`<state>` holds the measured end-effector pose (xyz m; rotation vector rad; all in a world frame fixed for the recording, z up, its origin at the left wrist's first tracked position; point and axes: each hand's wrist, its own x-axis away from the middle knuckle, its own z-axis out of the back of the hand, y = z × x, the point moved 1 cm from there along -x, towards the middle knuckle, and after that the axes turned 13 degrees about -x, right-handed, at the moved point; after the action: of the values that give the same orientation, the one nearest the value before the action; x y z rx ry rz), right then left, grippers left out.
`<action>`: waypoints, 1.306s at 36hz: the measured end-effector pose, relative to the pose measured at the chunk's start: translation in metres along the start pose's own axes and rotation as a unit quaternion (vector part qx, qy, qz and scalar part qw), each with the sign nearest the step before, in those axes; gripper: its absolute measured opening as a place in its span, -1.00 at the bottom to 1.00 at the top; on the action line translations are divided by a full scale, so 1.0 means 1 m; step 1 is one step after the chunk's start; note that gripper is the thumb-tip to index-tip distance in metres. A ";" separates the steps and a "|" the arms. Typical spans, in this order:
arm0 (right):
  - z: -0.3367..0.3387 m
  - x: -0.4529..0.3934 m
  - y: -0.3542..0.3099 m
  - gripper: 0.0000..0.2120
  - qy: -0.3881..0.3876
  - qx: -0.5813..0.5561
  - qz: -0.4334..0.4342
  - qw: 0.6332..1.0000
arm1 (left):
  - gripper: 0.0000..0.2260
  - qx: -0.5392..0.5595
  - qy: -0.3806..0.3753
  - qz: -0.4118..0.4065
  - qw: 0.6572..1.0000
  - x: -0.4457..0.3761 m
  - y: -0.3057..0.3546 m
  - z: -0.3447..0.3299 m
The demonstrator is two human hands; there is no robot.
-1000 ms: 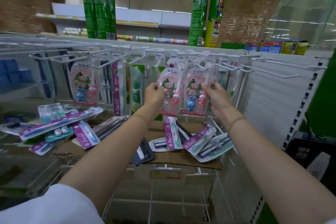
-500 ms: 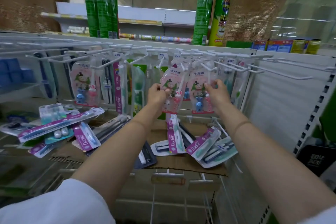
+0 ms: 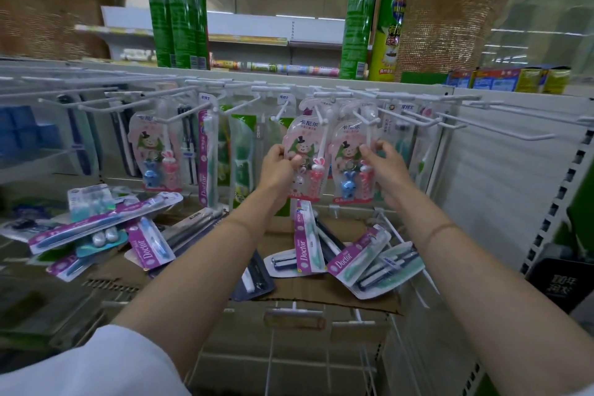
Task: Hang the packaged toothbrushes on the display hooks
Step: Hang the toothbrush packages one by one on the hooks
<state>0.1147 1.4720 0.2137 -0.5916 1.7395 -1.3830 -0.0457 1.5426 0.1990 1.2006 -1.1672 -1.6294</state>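
The left hand point(image 3: 279, 170) pinches the left edge of a pink pack point(image 3: 307, 157) with cartoon print, thumb on its front, fingers curled behind. The right hand point(image 3: 384, 167) pinches the right edge of a second pink pack point(image 3: 352, 164) just beside the first, at its 3 o'clock. Both packs are held upright with their tops up among the white hooks point(image 3: 366, 114); whether either top hole sits on a hook I cannot tell. A third pink pack point(image 3: 154, 154) hangs from the rail at 9 o'clock of the hands, next to a hanging purple Doctor pack point(image 3: 205, 157) and green packs point(image 3: 242, 154). Below, at 6 o'clock, loose Doctor packs point(image 3: 356, 255) lie on cardboard point(image 3: 321, 292) on the shelf, and a further heap point(image 3: 103, 225) lies at 8 o'clock. Tall green cans point(image 3: 175, 6) stand on top of the rack at 11 o'clock, two more point(image 3: 376, 16) at 1 o'clock. A white sleeve point(image 3: 90, 363) shows at 7 o'clock.
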 end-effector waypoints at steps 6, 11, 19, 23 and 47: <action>-0.004 0.003 0.003 -0.84 -0.023 -0.019 -0.015 0.999 | -0.97 0.005 0.016 0.014 1.000 0.003 -0.004 -0.003; -0.005 0.004 0.005 -0.92 -0.015 -0.011 -0.014 1.000 | -0.96 -0.018 0.029 0.015 0.999 0.005 -0.007 -0.002; 0.002 0.007 0.008 -0.74 -0.002 0.047 -0.035 0.998 | -0.80 -0.048 0.080 0.030 0.995 0.007 -0.010 0.007; 0.009 0.014 0.014 -0.68 -0.006 0.075 -0.054 0.996 | -0.72 -0.084 0.138 0.015 0.987 0.013 -0.012 0.011; 0.093 0.041 0.044 -0.78 -0.062 0.355 -0.090 0.928 | -0.79 -0.285 -0.077 -0.021 0.955 0.057 -0.029 -0.071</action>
<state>0.1739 1.3999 0.1534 -0.4166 0.9850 -1.9170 0.0075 1.4818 0.1475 0.7387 -0.6811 -1.9411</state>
